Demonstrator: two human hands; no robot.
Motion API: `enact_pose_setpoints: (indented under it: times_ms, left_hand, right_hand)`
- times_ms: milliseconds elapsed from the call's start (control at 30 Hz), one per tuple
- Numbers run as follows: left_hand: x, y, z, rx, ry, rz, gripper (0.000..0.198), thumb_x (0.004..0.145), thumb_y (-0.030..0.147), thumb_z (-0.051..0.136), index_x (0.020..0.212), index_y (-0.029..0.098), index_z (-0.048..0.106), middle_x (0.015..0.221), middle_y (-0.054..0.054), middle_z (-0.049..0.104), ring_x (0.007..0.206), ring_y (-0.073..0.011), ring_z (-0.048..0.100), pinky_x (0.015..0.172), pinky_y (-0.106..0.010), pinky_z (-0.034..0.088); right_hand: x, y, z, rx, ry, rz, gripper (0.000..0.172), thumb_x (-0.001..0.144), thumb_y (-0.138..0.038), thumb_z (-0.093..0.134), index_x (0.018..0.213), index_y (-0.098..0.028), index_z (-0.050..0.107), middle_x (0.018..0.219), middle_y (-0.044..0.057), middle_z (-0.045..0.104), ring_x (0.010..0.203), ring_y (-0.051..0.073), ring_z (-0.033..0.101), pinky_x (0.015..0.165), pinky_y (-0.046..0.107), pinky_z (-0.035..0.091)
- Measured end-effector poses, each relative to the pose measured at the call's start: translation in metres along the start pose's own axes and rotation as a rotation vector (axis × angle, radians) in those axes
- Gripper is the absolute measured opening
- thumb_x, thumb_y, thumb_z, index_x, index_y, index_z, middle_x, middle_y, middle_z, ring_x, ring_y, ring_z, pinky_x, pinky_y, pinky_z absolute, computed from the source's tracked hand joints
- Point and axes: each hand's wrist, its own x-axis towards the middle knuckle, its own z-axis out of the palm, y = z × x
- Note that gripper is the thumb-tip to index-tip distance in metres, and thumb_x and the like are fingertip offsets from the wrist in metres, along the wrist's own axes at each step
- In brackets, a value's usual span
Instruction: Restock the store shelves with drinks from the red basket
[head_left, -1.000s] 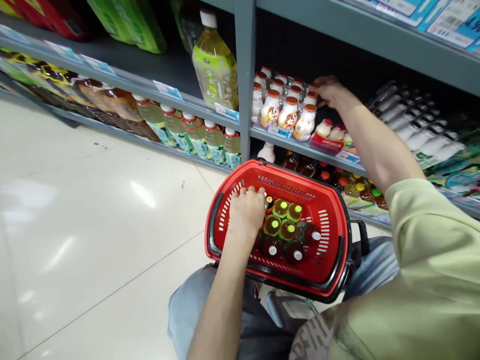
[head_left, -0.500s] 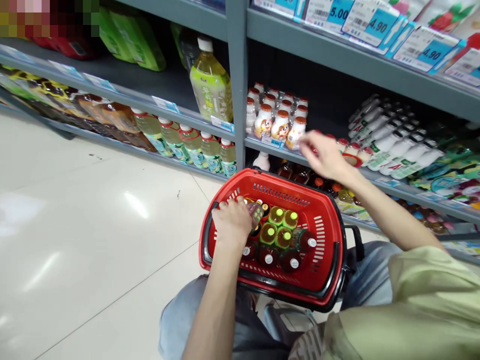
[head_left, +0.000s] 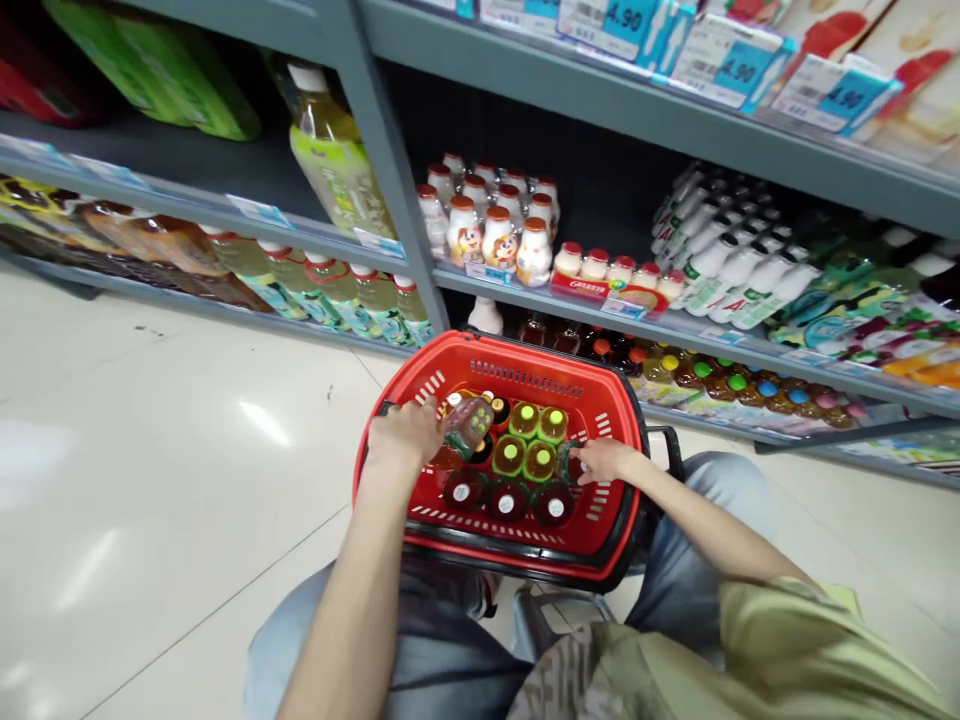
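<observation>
A red shopping basket with a black rim stands between my knees, with several drink bottles upright in it. At its left side my left hand is closed on a tilted bottle of brownish drink, its patterned end pointing up and right. My right hand reaches in from the right, its fingers closed around the top of a dark bottle that leans there. Between the hands stand bottles with lime-green caps. Dark bottles with white caps line the near side.
Behind the basket a grey shelf holds small red-capped milk bottles, a red-sleeved pack and white bottles. A large tea bottle stands left of the post. A stool is beneath me.
My right hand has come down from the shelf front into the basket and taken hold of the dark bottle. The bottle in my left hand shows more and has tilted. The view has shifted right.
</observation>
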Motion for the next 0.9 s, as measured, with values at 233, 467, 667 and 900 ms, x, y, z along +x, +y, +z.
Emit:
enact_pose_setpoints:
  times_ms: [233, 467, 667, 900]
  left_hand:
    - [0.026, 0.055, 0.072, 0.190, -0.117, 0.084, 0.097, 0.082, 0.050, 0.076, 0.163, 0.021, 0.030, 0.162, -0.028, 0.035, 0.142, -0.0447, 0.044, 0.099, -0.053, 0.051]
    - [0.047, 0.055, 0.121, 0.156, 0.171, -0.025, 0.084, 0.093, 0.040, 0.056, 0.166, 0.018, 0.020, 0.142, -0.028, 0.049, 0.122, -0.0409, 0.053, 0.084, -0.054, 0.055]
    - [0.044, 0.060, 0.114, 0.107, 0.172, -0.073, 0.078, 0.093, 0.036, 0.047, 0.162, 0.008, 0.023, 0.138, -0.029, 0.050, 0.119, -0.0419, 0.055, 0.085, -0.056, 0.053]
    - [0.045, 0.050, 0.092, -0.225, 0.110, -0.128, 0.074, 0.081, 0.034, 0.063, 0.144, 0.000, 0.046, 0.130, -0.030, 0.062, 0.120, -0.0426, 0.062, 0.099, -0.050, 0.048]
  right_hand:
    - [0.000, -0.017, -0.013, 0.024, 0.142, -0.056, 0.049, 0.095, -0.041, 0.066, 0.136, -0.014, 0.064, 0.125, 0.024, 0.071, 0.120, 0.039, 0.068, 0.093, 0.046, 0.058]
    - [-0.012, -0.031, -0.023, 0.034, 0.232, -0.210, 0.048, 0.095, -0.047, 0.064, 0.133, -0.017, 0.064, 0.123, 0.018, 0.073, 0.114, 0.035, 0.072, 0.089, 0.043, 0.061]
    - [-0.015, -0.031, -0.026, 0.058, 0.272, -0.241, 0.049, 0.095, -0.042, 0.063, 0.134, -0.012, 0.063, 0.124, 0.022, 0.072, 0.114, 0.037, 0.072, 0.089, 0.047, 0.061]
    - [-0.015, -0.023, -0.024, 0.104, 0.272, -0.235, 0.042, 0.091, -0.041, 0.068, 0.124, -0.015, 0.070, 0.122, 0.021, 0.073, 0.112, 0.039, 0.073, 0.087, 0.049, 0.062]
